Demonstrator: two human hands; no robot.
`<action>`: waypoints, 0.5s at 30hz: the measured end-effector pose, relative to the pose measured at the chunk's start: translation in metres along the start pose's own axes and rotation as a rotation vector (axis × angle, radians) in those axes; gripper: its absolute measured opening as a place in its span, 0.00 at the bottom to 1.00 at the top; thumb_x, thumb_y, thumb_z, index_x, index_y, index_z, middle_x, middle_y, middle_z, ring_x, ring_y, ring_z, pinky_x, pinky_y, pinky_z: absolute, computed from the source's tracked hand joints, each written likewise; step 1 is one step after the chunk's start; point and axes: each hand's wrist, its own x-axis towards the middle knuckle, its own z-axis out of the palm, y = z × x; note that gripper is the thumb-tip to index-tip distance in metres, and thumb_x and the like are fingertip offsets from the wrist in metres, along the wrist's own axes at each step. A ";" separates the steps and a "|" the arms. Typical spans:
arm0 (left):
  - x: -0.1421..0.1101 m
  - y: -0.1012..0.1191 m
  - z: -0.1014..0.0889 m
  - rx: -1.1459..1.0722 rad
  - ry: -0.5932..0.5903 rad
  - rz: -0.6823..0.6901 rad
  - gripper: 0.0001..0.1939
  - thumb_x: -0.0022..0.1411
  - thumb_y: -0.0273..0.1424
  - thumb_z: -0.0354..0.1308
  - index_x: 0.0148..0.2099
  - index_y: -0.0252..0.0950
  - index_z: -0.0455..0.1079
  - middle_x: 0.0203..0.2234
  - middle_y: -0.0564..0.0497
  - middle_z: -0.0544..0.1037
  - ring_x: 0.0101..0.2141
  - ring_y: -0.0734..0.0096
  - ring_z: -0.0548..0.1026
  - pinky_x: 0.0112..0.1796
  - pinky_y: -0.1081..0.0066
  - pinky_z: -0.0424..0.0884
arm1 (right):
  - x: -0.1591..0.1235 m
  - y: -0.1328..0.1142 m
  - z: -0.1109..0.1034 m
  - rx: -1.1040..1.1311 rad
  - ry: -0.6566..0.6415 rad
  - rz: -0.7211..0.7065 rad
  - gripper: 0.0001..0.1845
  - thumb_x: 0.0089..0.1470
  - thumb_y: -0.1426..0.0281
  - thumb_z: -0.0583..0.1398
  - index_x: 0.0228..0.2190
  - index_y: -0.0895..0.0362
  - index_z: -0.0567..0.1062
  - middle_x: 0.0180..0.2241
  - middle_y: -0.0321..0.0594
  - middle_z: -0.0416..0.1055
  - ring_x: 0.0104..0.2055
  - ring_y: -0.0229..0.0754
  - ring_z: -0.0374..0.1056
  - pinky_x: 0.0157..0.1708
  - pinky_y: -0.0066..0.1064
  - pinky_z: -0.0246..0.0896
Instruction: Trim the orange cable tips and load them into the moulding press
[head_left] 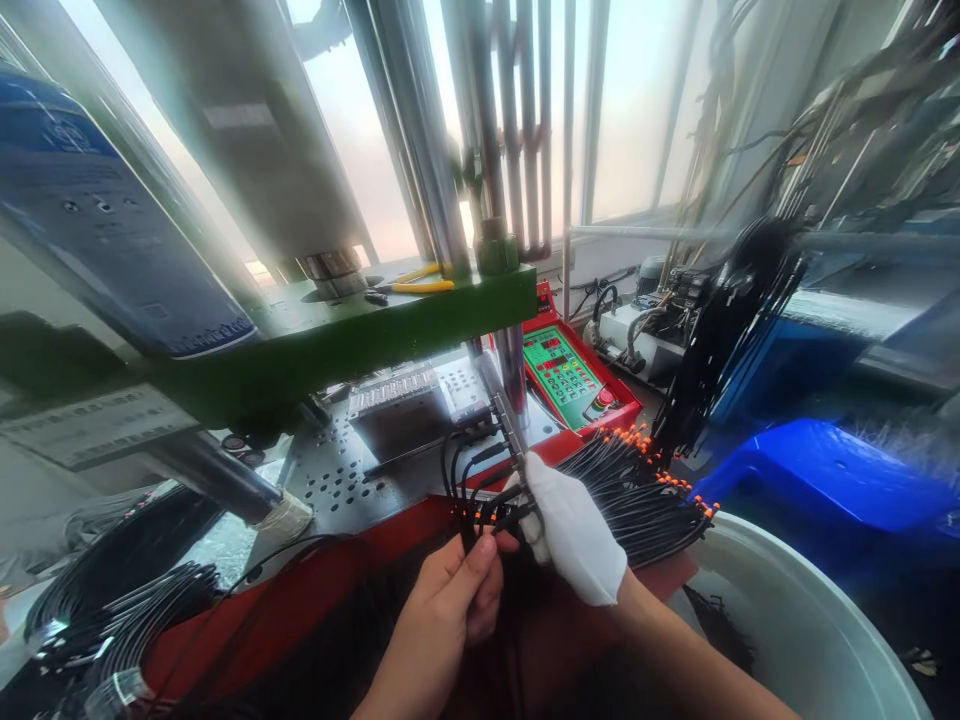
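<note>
My bare left hand (461, 590) is closed, thumb and fingers pinching black cables (456, 470) that bend up and over in loops. Small orange pieces show on the cables just above these fingertips. My right hand (574, 525), in a white glove, is wrapped round a long narrow metal bar (511, 430) that slants up to the left. The cables' black ends meet the bar along its left side; how they are fixed there is too small to tell. Behind the hands, a metal mold block (397, 410) lies on the perforated plate (337, 480) of a press.
Yellow-handled pliers (420, 284) and a spray can (112, 220) rest on the green press beam (360, 340). A red control box (577, 370) stands behind a pile of orange-tipped cables (637, 500). Right are a white tub (810, 590) and blue stool (832, 475); more cables (150, 610) lie left.
</note>
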 end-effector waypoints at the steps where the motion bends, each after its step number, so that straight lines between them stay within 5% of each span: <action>1: 0.000 0.001 0.000 -0.021 -0.001 -0.014 0.13 0.65 0.37 0.49 0.38 0.30 0.65 0.18 0.59 0.54 0.16 0.83 0.49 0.19 0.75 0.43 | 0.000 -0.003 0.000 0.006 -0.009 0.017 0.32 0.53 0.42 0.48 0.26 0.59 0.69 0.12 0.30 0.57 0.12 0.30 0.51 0.10 0.21 0.44; 9: 0.003 0.008 -0.003 -0.113 -0.009 -0.098 0.12 0.65 0.35 0.48 0.37 0.31 0.65 0.17 0.59 0.53 0.15 0.84 0.48 0.19 0.75 0.41 | 0.002 -0.010 -0.001 -0.009 -0.041 0.177 0.34 0.51 0.41 0.48 0.20 0.59 0.67 0.12 0.33 0.59 0.12 0.31 0.53 0.12 0.24 0.45; 15: 0.007 0.003 -0.005 -0.089 -0.023 -0.092 0.13 0.65 0.37 0.48 0.36 0.31 0.65 0.16 0.59 0.52 0.16 0.83 0.47 0.18 0.75 0.42 | 0.003 -0.004 -0.003 -0.019 -0.059 0.127 0.34 0.52 0.41 0.46 0.23 0.59 0.69 0.13 0.32 0.61 0.13 0.31 0.54 0.13 0.24 0.47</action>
